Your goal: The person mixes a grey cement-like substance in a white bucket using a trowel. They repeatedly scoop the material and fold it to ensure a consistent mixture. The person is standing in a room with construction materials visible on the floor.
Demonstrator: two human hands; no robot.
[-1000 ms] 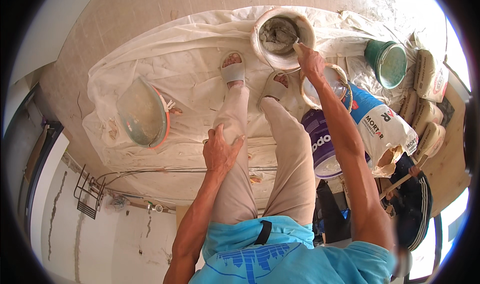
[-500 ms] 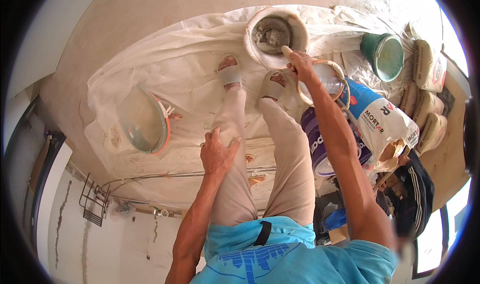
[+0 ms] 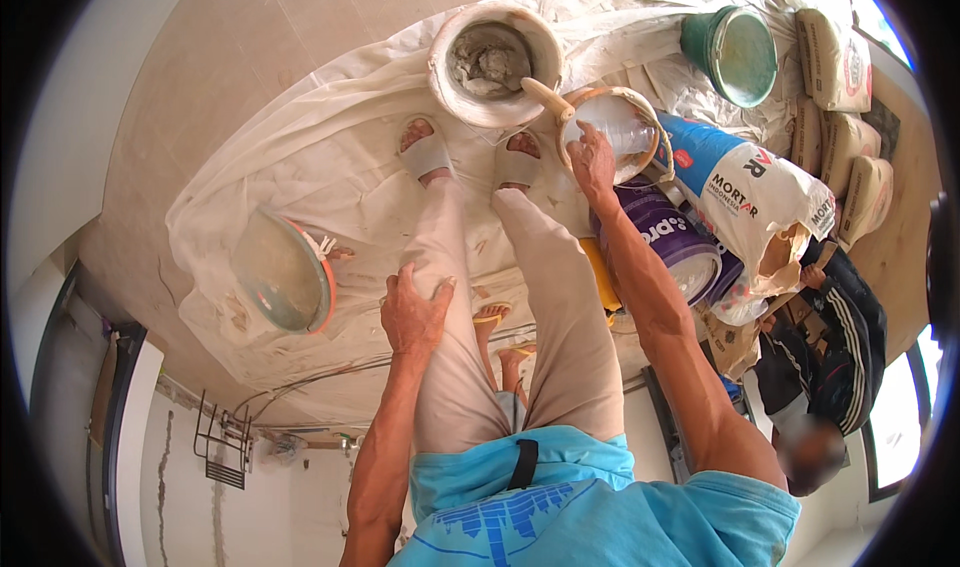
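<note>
My right hand (image 3: 592, 157), fingers apart, reaches over the near edge of a light bucket (image 3: 655, 165) that looks to hold clear water. Just beyond my fingertips, a pale wooden tool handle (image 3: 547, 97) juts from that bucket's rim toward a mortar-smeared bucket (image 3: 440, 67); the tool's kind cannot be made out. Grey wet mix (image 3: 490, 62) lies inside the smeared bucket, in front of my feet. My left hand (image 3: 415, 310) rests on my left leg with its fingers spread and nothing in it.
Plastic sheeting (image 3: 330, 157) covers the floor. A green bucket (image 3: 742, 57) and stacked bags (image 3: 835, 62) stand at the far right. Closer are an open mortar bag (image 3: 750, 192) and purple pails (image 3: 665, 242). A tipped tub (image 3: 285, 272) lies left. Another person (image 3: 835, 347) is at right.
My right hand has let go of the wooden handle and come back over the water bucket. My left hand stays on my leg. The view has shifted, showing more of the other person.
</note>
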